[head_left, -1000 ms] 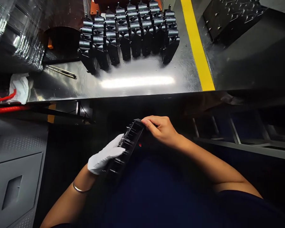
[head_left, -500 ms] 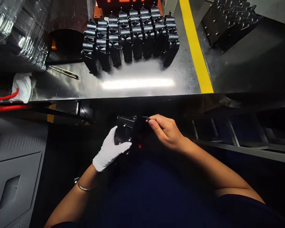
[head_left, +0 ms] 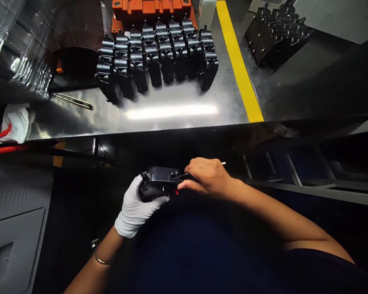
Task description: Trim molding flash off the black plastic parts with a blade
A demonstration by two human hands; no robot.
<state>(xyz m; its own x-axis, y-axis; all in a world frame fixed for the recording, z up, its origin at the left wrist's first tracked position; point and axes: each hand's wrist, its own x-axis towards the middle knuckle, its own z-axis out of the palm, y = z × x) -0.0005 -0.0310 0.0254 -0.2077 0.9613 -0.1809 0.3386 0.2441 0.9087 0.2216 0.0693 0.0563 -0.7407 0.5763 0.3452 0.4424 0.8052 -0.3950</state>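
Note:
My left hand point(head_left: 138, 208), in a white glove, is closed around a black moulded plastic part point(head_left: 161, 174) above my lap. The part is tilted so that a long edge faces up. Pinched in my bare right hand point(head_left: 207, 176) is a slim craft knife point(head_left: 223, 163); its pale rear end sticks out behind the hand. The thin blade reaches the right end of the part, though I cannot tell exactly where it touches. Most of the knife's handle is hidden by my fingers. A small red spot point(head_left: 177, 191) shows just below my right fingertips.
Rows of similar black parts point(head_left: 155, 67) stand on the metal bench point(head_left: 171, 122), with an orange block point(head_left: 153, 8) behind. More parts point(head_left: 276, 36) stand right of the yellow stripe point(head_left: 239, 61). Clear plastic trays point(head_left: 30, 73), a pen-like tool point(head_left: 73, 101) and red-handled pliers point(head_left: 6, 150) lie left.
My left hand has turned the black part so an edge faces up. My right hand has brought the knife left and down to the part's right end. The view has shifted slightly.

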